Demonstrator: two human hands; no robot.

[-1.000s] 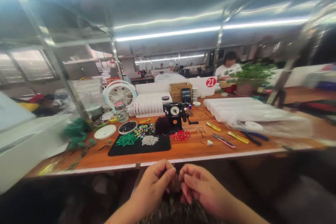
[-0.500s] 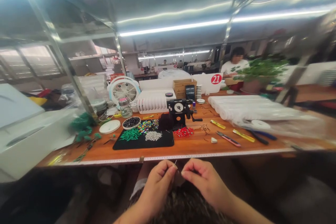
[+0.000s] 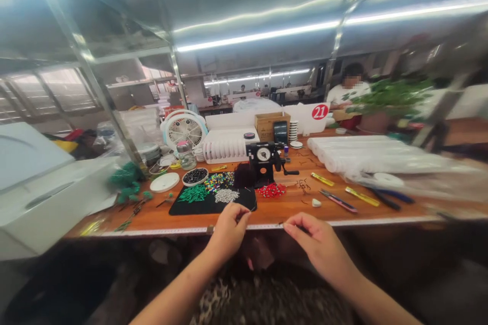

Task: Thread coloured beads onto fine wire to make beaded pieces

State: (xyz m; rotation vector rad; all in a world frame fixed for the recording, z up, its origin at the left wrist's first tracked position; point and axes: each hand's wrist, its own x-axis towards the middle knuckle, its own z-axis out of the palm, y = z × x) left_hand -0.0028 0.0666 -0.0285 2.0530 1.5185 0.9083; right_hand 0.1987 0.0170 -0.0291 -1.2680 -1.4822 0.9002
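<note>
My left hand (image 3: 229, 231) is at the table's front edge, thumb and fingers pinched on a thin needle-like piece (image 3: 253, 206) that points up. To its right, my right hand (image 3: 318, 238) is pinched too, with a tiny dark bit (image 3: 281, 224) at its fingertips, too small to name. A gap separates the hands. Just beyond my left hand lies a black mat (image 3: 208, 207) with silver beads (image 3: 226, 195), green beads (image 3: 193, 193) and multicoloured beads (image 3: 215, 182). Red beads (image 3: 272, 190) are heaped on the wood beside it.
A black hand-cranked device (image 3: 263, 162) stands behind the beads. Cutters (image 3: 338, 201), a yellow-handled tool (image 3: 362, 196) and dark pliers (image 3: 385, 198) lie at the right, before wrapped white rolls (image 3: 354, 155). A white box (image 3: 46, 203) is at the left. A person (image 3: 348, 91) sits beyond.
My hands have moved apart and up towards the table edge. My left hand now reaches the mat's front edge in view, and my right hand has shifted right. The view has shifted slightly.
</note>
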